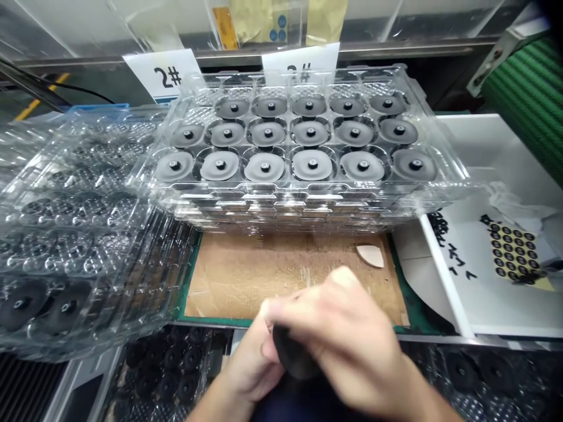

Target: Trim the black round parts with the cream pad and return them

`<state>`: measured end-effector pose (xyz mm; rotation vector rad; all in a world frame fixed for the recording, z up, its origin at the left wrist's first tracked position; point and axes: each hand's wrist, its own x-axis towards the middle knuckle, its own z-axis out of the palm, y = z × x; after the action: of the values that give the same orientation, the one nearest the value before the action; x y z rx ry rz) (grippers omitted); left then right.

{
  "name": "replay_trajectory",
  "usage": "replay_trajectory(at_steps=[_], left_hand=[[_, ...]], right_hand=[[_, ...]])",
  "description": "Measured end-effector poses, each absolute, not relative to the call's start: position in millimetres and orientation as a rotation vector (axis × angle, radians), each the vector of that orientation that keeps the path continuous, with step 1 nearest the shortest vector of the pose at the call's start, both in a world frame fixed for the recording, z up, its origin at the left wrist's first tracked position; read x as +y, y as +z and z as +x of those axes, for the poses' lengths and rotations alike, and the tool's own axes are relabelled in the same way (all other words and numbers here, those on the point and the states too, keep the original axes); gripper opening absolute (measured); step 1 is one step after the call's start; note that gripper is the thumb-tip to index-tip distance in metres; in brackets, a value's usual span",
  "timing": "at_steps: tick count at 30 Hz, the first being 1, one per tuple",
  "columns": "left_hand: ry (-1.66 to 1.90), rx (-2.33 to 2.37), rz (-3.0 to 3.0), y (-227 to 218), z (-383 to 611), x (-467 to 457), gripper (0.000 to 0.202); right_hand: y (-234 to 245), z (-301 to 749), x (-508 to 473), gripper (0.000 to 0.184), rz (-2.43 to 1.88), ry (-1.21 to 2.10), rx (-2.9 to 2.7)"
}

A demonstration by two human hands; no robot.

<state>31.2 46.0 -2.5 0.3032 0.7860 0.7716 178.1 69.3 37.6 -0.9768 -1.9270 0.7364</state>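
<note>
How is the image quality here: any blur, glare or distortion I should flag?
Head view: both hands, left hand and right hand, are motion-blurred around a dark round part; glare streaks the clear tray stack at left; the filled tray stays fairly sharp; edges bow from wide-angle distortion.

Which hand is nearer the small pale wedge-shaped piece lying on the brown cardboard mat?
Right. The right hand lies just below the small pale wedge-shaped piece; the left hand sits farther down-left, both fingers on a dark round part.

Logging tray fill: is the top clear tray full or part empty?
Full: the top clear tray shows a grey disc in every visible pocket, three rows.
</note>
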Motion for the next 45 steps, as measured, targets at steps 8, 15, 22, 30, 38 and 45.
replay_trajectory(at_steps=[8,15,22,30,38,45], left_hand=[[0.919,0.459,0.101,0,22,47,0.051],[0.874,0.327,0.096,-2,18,50,0.052],[1.077,0.714,0.726,-2,4,55,0.062],[1.096,1.019,1.786,3,3,55,0.113],[0.92,0.978,1.62,3,-1,50,0.105],[0.718,0.894,1.324,8,-1,45,0.107]], right_hand=[[-74,198,80,0.023,-1.581,1.021,-1.699],[-97,194,39,0.055,-1.726,0.833,-1.558],[-68,207,28,0.054,-1.657,1.025,-1.223],[-4,194,29,0.018,-1.305,1.002,-1.354],[20,191,44,0.005,-1.229,1.528,-1.365],[24,195,49,0.011,-1.037,1.944,-1.07]])
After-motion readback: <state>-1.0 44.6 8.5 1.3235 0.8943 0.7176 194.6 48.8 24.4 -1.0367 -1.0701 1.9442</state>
